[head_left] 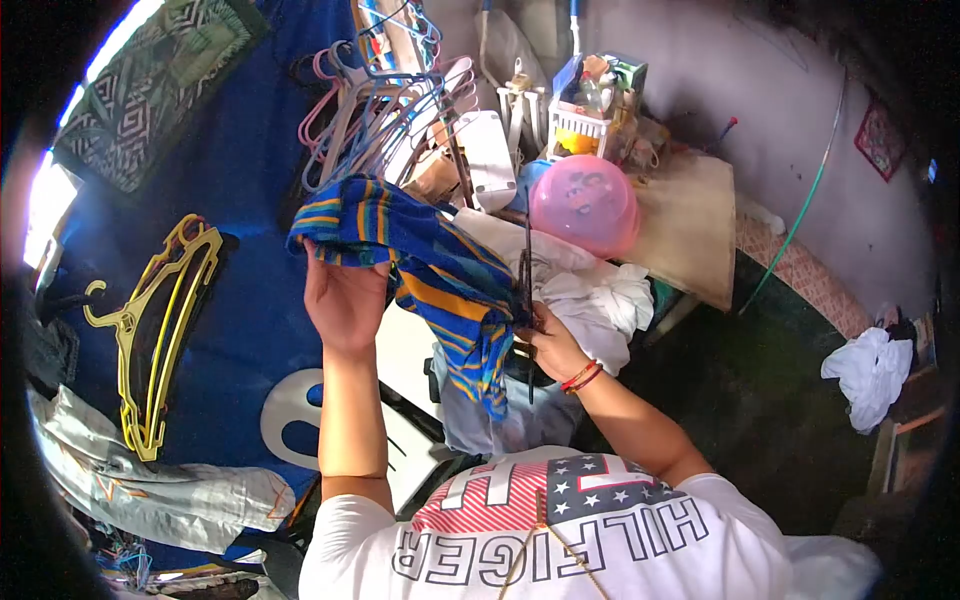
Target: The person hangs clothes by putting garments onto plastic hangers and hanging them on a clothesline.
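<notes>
A blue garment [430,255] with orange, yellow and green stripes is stretched between my two hands. My left hand [345,300] is raised under its left end, the palm showing and the fingertips hidden by the cloth. At the garment's right edge, my right hand [552,345] is closed around a thin dark hanger [528,285], seen nearly edge-on. The garment's lower end hangs down between my forearms. White cloth [610,300] lies just beyond my right hand.
Several hangers [375,110] hang in a bunch at the back. Yellow hangers [150,330] hang at left against blue sheeting. A pink basin [585,205] and a white basket [578,130] stand at back right. A white bag [868,375] lies far right.
</notes>
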A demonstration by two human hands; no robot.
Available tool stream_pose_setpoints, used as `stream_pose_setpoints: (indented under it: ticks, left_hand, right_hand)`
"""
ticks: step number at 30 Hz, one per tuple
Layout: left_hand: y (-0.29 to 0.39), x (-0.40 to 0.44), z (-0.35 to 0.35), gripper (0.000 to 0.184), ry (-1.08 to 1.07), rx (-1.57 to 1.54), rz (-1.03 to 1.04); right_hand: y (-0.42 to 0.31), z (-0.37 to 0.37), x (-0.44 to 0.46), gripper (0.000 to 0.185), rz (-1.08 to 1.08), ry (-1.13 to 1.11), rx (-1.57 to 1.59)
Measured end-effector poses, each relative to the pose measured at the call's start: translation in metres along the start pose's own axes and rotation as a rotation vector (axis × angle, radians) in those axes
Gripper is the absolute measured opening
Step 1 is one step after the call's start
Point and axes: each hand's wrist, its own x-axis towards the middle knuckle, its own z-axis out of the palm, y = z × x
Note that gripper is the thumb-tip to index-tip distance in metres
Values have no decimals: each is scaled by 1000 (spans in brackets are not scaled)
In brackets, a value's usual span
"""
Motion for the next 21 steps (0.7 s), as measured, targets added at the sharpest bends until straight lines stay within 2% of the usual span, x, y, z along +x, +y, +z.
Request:
stream_pose_setpoints:
  ticks: [1, 3, 4, 6, 7, 8, 9, 10, 13, 14, 16, 17, 19, 21]
  left_hand:
    - [0, -3, -8, 42, 8, -15, -11]
    - [4, -12, -18, 41, 180, 158, 9]
    - [9, -19, -24, 40, 268, 274, 28]
    - [21, -26, -30, 34, 479, 558, 69]
    - [30, -31, -42, 31, 563, 701, 85]
    - [39, -37, -61, 29, 647, 843, 100]
    - [42, -42, -72, 27, 730, 986, 114]
    - [39, -38, -63, 23, 836, 790, 112]
    - [46, -41, -77, 22, 788, 788, 101]
    - [46, -38, -66, 22, 791, 804, 134]
    - [50, -37, -59, 22, 589, 722, 200]
    - [52, -38, -58, 23, 489, 682, 232]
    - [59, -46, -58, 17, 292, 638, 181]
    - [61, -59, -59, 19, 98, 588, 124]
  right_hand:
    - [-3, 2, -3, 41, 10, 3, -68]
    - [-12, 2, -8, 39, 31, 7, -206]
    - [-26, 3, -10, 38, 55, 128, -237]
    - [-52, -12, -15, 31, -187, 245, -257]
    - [-68, -26, -20, 26, -168, 404, -444]
    - [-66, -58, -12, 20, -309, 396, -448]
    - [-102, -38, -24, 14, -349, 465, -509]
    - [-112, -57, -23, 9, -365, 453, -613]
    - [-156, -46, -34, 11, -375, 502, -653]
    - [-163, -42, -34, 11, -466, 517, -636]
    - [-174, -40, -39, 14, -581, 507, -601]
    - [-178, -40, -43, 13, -711, 525, -725]
    - [-180, -38, -59, 11, -680, 481, -754]
    - [-173, -52, -72, 10, -611, 239, -868]
